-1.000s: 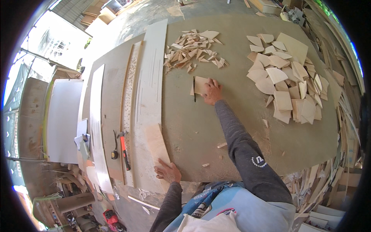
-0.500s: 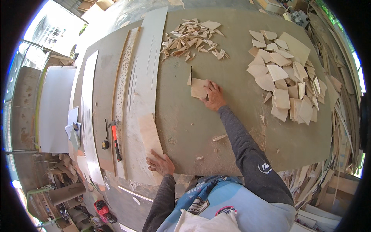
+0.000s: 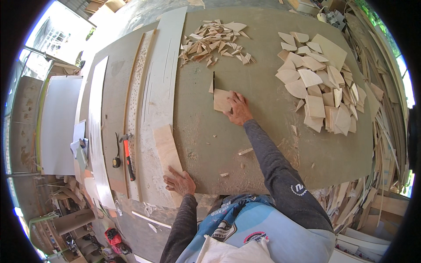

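Note:
A thin dark saw blade (image 3: 214, 81) stands up through the brownish tabletop (image 3: 197, 111). My right hand (image 3: 238, 108) grips the right side of a small, flat plywood piece (image 3: 222, 101), its fingers bent over the edge. That piece lies at the near end of the visible blade, and a small pale offcut (image 3: 211, 89) sits left of the blade. Farther left and nearer to me, my left hand (image 3: 180, 182) rests with fingers spread on the near part of a long plywood strip (image 3: 165, 144). The strip lies partly on a white board (image 3: 160, 87).
Thin pointed offcuts (image 3: 215, 41) are heaped at the far side. Curved-edged plywood pieces (image 3: 313, 103) form a large pile on the right. A hammer (image 3: 127, 157) and a tape measure (image 3: 116, 162) lie left. Loose scraps (image 3: 245, 151) and sawdust are near me.
The whole view has shifted slightly. Against the blade, my right hand and the plywood piece sit a little closer to me. My left hand stays on the strip.

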